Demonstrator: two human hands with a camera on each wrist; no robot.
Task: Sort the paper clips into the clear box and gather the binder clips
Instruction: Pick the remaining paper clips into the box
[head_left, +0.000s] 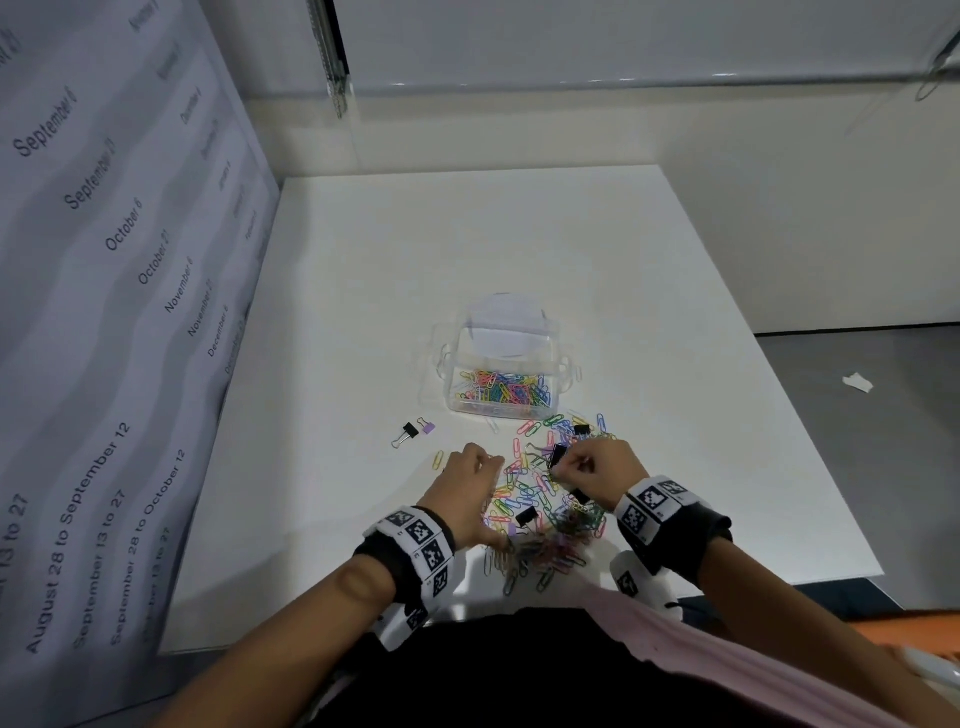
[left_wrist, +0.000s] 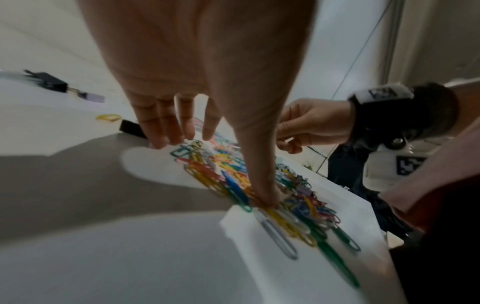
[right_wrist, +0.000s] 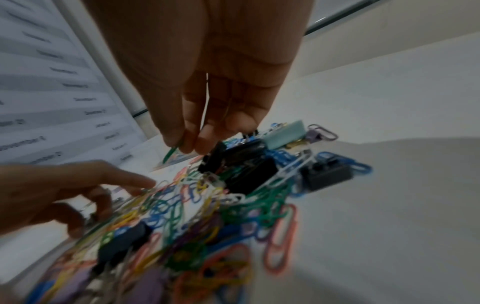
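Left hand (head_left: 470, 486) spread on paper clips (head_left: 540, 512), right hand (head_left: 602, 467) pinching 1 green clip (right_wrist: 171, 152), 2 binder clips (head_left: 415, 431) aside.

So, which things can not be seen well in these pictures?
- Head view: what the right hand pinches is too small to tell.
- Right wrist view: the green clip between the fingers is blurred.
- Left wrist view: the left hand hides part of the pile.
- Head view: the clips in the clear box are too small to count.

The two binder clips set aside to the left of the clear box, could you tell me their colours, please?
One black, one lilac, clearest in the head view.
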